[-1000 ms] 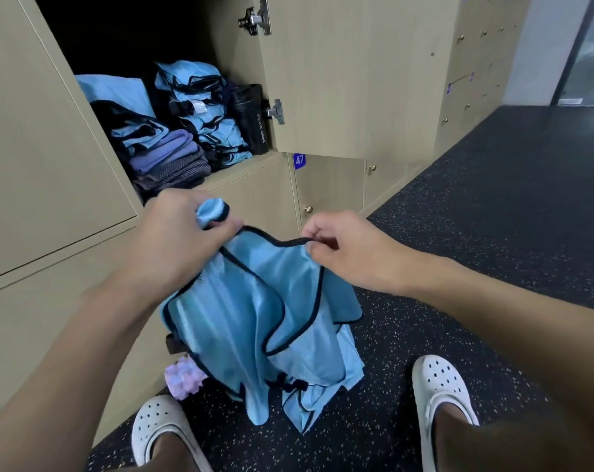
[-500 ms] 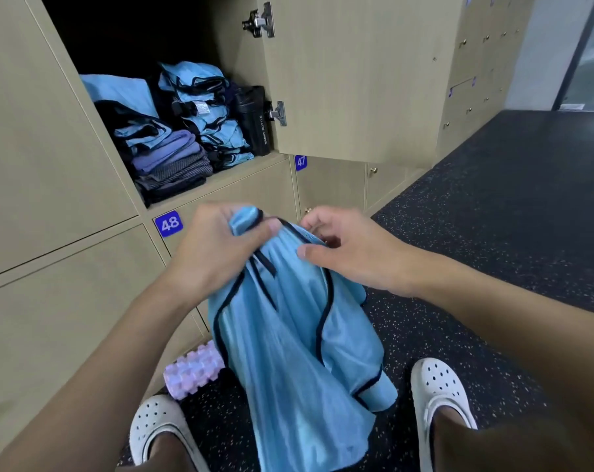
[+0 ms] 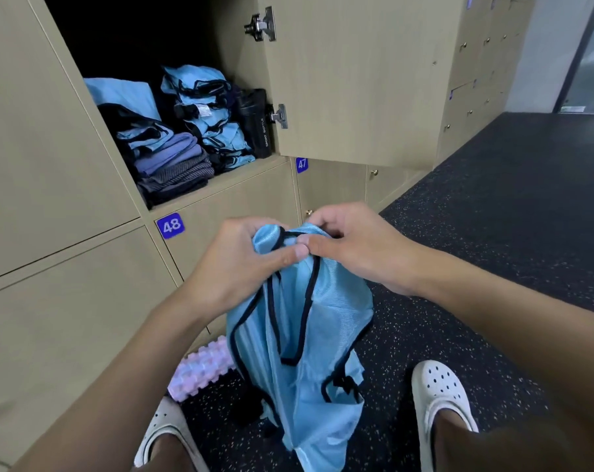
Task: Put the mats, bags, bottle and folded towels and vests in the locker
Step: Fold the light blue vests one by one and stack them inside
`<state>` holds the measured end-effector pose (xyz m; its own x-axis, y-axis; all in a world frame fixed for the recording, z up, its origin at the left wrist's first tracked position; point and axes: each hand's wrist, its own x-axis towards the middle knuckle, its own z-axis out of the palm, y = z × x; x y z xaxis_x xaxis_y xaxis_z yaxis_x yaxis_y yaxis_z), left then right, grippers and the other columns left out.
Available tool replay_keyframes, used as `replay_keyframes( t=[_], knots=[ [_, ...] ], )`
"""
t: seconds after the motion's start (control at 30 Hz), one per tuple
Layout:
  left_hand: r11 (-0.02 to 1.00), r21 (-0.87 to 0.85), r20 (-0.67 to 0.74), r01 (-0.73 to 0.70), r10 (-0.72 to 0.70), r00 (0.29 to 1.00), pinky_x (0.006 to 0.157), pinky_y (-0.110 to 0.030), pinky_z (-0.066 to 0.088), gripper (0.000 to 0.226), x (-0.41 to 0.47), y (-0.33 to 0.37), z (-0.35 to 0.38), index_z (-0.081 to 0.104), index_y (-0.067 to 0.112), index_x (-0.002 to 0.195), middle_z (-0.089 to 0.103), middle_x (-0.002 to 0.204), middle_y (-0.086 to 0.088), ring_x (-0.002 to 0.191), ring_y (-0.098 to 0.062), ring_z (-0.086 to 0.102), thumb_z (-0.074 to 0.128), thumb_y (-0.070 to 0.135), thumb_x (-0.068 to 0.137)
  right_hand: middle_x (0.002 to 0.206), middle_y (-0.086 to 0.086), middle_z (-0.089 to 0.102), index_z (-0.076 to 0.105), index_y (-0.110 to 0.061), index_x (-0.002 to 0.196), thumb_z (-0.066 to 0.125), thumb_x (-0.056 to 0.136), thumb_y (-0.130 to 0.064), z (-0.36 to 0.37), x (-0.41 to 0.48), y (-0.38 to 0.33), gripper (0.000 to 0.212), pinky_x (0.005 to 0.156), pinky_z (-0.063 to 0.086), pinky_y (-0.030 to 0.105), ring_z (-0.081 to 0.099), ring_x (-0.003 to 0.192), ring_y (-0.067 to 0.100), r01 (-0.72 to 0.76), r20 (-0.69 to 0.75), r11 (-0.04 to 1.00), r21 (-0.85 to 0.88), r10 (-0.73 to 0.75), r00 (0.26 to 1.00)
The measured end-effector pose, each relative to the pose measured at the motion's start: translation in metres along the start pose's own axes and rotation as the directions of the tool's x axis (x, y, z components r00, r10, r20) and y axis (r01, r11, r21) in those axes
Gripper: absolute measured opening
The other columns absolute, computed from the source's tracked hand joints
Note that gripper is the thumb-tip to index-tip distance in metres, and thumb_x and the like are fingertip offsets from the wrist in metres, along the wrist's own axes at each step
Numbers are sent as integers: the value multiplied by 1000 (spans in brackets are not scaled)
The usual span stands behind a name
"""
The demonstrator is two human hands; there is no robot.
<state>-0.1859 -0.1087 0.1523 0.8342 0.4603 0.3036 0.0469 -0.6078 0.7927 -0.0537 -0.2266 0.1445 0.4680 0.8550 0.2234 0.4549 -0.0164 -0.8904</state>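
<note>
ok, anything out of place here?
A pink foam roller lies on the floor by the lockers, partly behind the unfolded blue vest gripped by the left hand and right hand. Nothing spilled or damaged.

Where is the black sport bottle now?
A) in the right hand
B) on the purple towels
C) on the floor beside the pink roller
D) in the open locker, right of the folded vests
D: the black bottle stands in the open locker at its right end, beside the stack of folded vests.
</note>
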Motion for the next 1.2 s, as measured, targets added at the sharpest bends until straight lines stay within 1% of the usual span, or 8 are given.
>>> replay_keyframes(
  t=[0.2, 0.33, 0.47, 0.63, 0.73, 0.93, 1.07, 1.2],
  knots=[
    [993, -114, -342, 23, -61, 938, 53, -28, 34, 36, 9, -4, -14, 51, 8, 61, 49, 59, 0, 55, -14, 42, 72, 15, 90, 100, 12, 73, 65, -2, 102, 66, 92, -14, -3, -3, 4, 15, 85, 54, 34, 70, 89, 23, -73, 97, 996, -46, 77, 992],
    [999, -30, -402, 23, -33, 915, 65, -30, 43, 20, 12, -10, -18, 58, 12, 75, 57, 70, 4, 61, -12, 50, 71, 16, 90, 100, 17, 72, 63, -1, 100, 65, 92, -7, -1, -2, 4, 10, 85, 53, 41, 66, 82, 24, -75, 45, 996, -56, 77, 996],
    [992, 126, -333, -11, 52, 941, 86, -20, 46, 37, 2, -10, -14, 60, 29, 112, 65, 101, 13, 95, 1, 61, 79, 25, 81, 99, 19, 71, 65, -3, 97, 66, 92, -7, 0, 2, 0, 7, 89, 53, 47, 68, 86, 31, -59, -65, 998, -9, 58, 996],
    [987, 153, -61, -44, 54, 997, 89, -33, 54, 31, -10, -17, -4, 68, 34, 99, 72, 89, 15, 86, -3, 67, 86, 25, 75, 100, 20, 71, 68, -4, 96, 67, 91, -7, -1, 3, 0, 6, 94, 52, 51, 67, 86, 29, -52, -107, 999, 15, 53, 993],
    [993, 121, -8, 3, -2, 1000, 97, -44, 53, 43, -10, -21, -1, 67, 42, 109, 71, 103, 20, 104, -6, 66, 87, 33, 73, 100, 18, 71, 68, -5, 98, 67, 91, -7, -1, 1, 0, 8, 94, 53, 49, 68, 97, 34, -66, -96, 997, 46, 70, 993],
    [999, -47, -98, -2, -3, 995, 61, -13, 45, 14, -8, -14, 4, 73, 15, 85, 65, 67, 16, 60, -1, 56, 82, 7, 78, 97, 15, 67, 66, -7, 106, 66, 91, -7, -4, 0, 0, 15, 89, 53, 39, 61, 83, 17, -74, -89, 992, 99, 83, 993],
    [996, -88, -198, 3, -21, 980, 57, -15, 46, 11, -6, -9, -1, 72, 14, 81, 62, 63, 15, 57, -2, 54, 78, 5, 82, 117, 2, 54, 42, -26, 132, 73, 87, -18, -8, -1, 0, 55, 93, 49, 33, 59, 98, 17, -128, -131, 983, 128, 145, 981],
    [993, -118, -276, -3, -30, 961, 60, -23, 50, 8, -4, -6, -4, 72, 10, 81, 66, 71, 3, 61, -8, 56, 78, 5, 83, 125, 2, 55, 57, -23, 122, 81, 78, -11, -6, -2, -2, 51, 93, 52, 33, 59, 89, 13, -111, -38, 989, 93, 115, 993]
  ],
)
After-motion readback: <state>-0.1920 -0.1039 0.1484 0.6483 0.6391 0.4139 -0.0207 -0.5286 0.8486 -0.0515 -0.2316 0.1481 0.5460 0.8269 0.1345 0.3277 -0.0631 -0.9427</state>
